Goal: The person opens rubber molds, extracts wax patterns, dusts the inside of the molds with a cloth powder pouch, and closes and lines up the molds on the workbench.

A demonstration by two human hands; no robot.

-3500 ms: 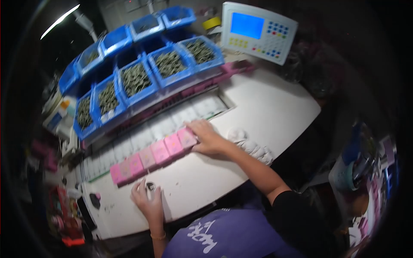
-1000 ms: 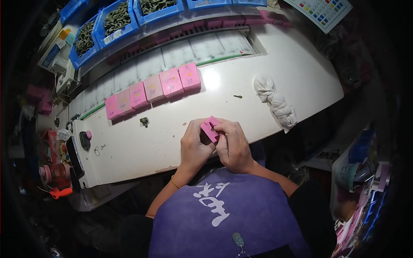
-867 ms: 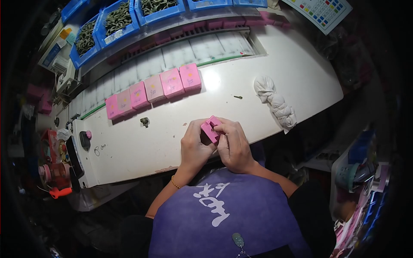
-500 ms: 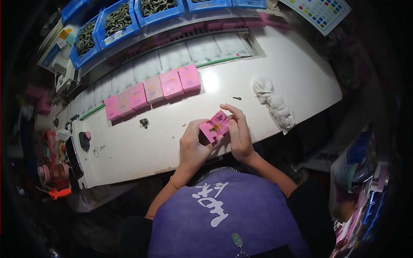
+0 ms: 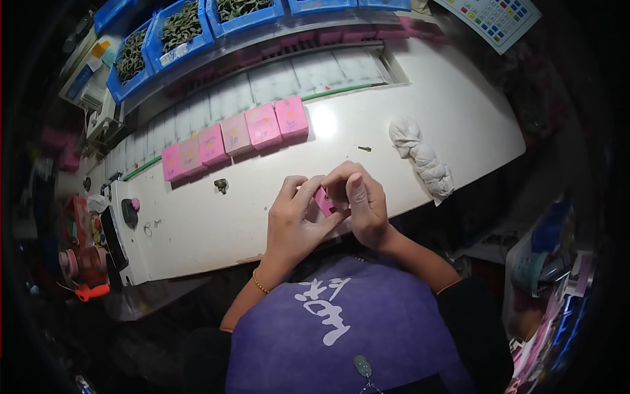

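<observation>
My left hand (image 5: 290,220) is closed around a small pink mould block (image 5: 323,204), holding it just over the front part of the white table. Only a strip of the block shows between my hands. Curled over its right side is my right hand (image 5: 367,205), its thumb raised; its fingertips and anything between them are hidden. A small dark green piece (image 5: 364,148) lies on the table beyond my hands. Further left sits another dark green lump (image 5: 221,186).
A row of pink blocks (image 5: 237,135) stands along the back of the white table (image 5: 216,230). Blue bins (image 5: 182,31) of dark green pieces are above it. A twisted white cloth (image 5: 420,161) lies at right, a dark phone-like slab (image 5: 115,234) at left.
My right hand has moved left and curled its fingers over the pink mould block, covering its hollowed face and the yellowish spot there. My left fingers have risen along the block's edge.
</observation>
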